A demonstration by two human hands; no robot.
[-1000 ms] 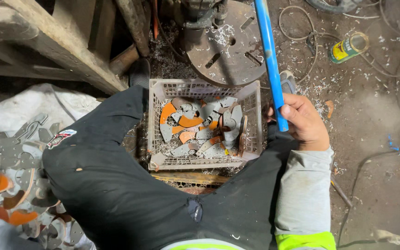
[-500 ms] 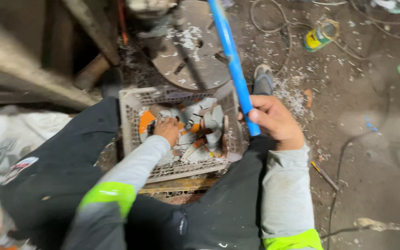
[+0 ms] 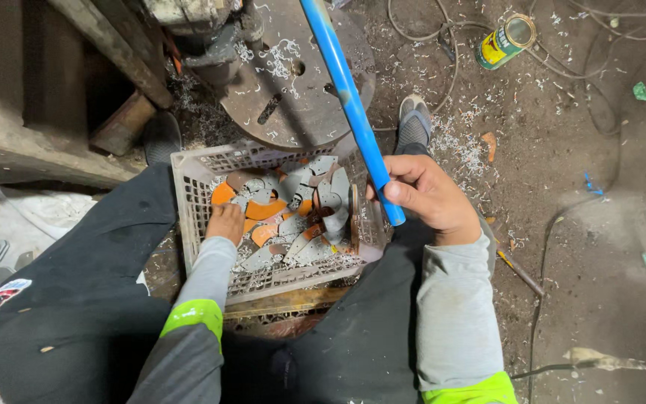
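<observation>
A white plastic crate sits between my knees, filled with several curved flat metal pieces, some grey and some rusty orange. My left hand reaches down into the crate's left side and rests on the pieces; its fingers are hidden among them. My right hand is closed around the lower end of a long blue rod that slants up and left over the crate's right corner.
A round rusty machine base strewn with metal shavings stands just beyond the crate. A tin can and loose cables lie on the dirt floor at the right. My shoe is beside the rod. Wooden beams are at left.
My left hand came from the far left into the crate and now rests on the metal pieces. My right hand keeps its hold on the blue rod.
</observation>
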